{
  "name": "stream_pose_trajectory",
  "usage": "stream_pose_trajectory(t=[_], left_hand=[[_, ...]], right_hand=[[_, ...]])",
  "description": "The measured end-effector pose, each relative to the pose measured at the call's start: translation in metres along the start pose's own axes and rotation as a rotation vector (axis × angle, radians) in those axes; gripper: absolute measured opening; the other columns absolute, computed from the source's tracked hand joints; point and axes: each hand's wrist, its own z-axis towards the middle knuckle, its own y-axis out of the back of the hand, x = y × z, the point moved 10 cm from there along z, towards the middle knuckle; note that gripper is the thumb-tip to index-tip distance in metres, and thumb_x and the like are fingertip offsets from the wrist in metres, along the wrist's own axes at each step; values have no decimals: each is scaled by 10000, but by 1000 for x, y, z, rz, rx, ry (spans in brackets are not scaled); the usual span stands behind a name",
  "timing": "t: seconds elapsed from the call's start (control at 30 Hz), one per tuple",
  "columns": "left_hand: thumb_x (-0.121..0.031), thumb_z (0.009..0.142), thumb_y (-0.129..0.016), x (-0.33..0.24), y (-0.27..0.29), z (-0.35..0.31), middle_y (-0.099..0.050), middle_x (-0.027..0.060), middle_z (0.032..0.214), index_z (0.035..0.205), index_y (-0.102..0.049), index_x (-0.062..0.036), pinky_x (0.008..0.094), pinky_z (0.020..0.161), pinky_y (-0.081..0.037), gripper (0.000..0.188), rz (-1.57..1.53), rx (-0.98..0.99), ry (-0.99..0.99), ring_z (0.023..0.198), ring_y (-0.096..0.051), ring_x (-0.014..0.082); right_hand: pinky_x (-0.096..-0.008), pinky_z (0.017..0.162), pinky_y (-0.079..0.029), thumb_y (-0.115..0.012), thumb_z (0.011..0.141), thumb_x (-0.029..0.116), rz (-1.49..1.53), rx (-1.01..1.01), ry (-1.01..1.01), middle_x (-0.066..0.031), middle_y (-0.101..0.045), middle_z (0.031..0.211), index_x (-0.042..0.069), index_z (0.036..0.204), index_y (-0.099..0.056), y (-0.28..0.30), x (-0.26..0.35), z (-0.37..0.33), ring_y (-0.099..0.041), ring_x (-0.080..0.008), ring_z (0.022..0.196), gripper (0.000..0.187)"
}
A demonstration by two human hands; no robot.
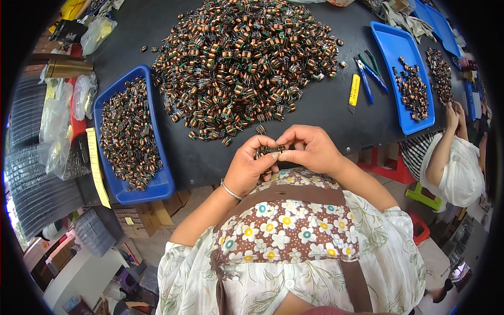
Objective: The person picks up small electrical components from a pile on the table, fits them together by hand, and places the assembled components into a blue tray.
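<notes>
Both hands raised together just off the near edge of the black table [336,113], above a flowered apron. Left hand [247,168] curled, fingers closed round a small cluster of coils [269,151]; right hand [311,148] pinching the same cluster from the other side, fingertips of the two hands meeting. Bare strip of tabletop just beyond the hands, between the near edge and the big heap of copper-wound coils [244,63] filling the table's middle. More bare surface to the right of the heap, as far as a yellow utility knife [354,92] and blue-handled cutters [370,73].

Left: blue tray [157,157] heaped with coils, overhanging the near edge; long yellow strip [97,165] alongside it; clear plastic bags [58,121] and stacked dark ribbed trays [31,173] further out. Right: second blue tray [394,47] holding a narrow row of coils. Beyond it, at the right rim, another person [451,157] in white, hand up at the table edge beside another pile of coils [440,73]. Cardboard boxes [144,215] under the table on the left
</notes>
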Motion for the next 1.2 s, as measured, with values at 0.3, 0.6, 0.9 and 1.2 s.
stream_pose_trajectory(t=[0.3, 0.6, 0.9, 1.2], left_hand=[[-28, 834, -556, 7, -22, -6, -601, 144, 903, 917, -507, -53, 225, 463, -445, 99, -318, 363, 159, 660, -594, 155], [-133, 838, -554, 5, -37, -21, -571, 241, 971, 972, -544, 23, 326, 603, -523, 206, -498, 682, 158, 840, -606, 323], [-156, 902, -480, 2, -38, -16, -594, 136, 728, 810, -593, 21, 286, 471, -490, 229, -470, 641, 141, 722, -623, 245], [-120, 876, -553, 21, -55, -21, -664, 107, 909, 868, -624, 22, 215, 678, -484, 159, 330, 647, 278, 762, -603, 92]], right_hand=[[-261, 584, -458, -703, 737, 111, -337, 8, 289, -61, -623, 763, 47, 862, -665, 14, 30, 1, -587, -162, 651, 146], [-318, 648, -496, -675, 726, 86, -997, -389, 307, -58, -592, 879, 79, 886, -613, 46, 33, 17, -620, -225, 758, 172], [-327, 641, -487, -689, 693, 79, -852, -308, 149, -74, -575, 833, 57, 878, -577, 52, 12, 17, -608, -218, 728, 217], [-172, 515, -331, -681, 748, 33, -129, -215, -6, 53, -498, 653, 7, 923, -609, 44, -8, 13, -376, -1, 542, 191]])
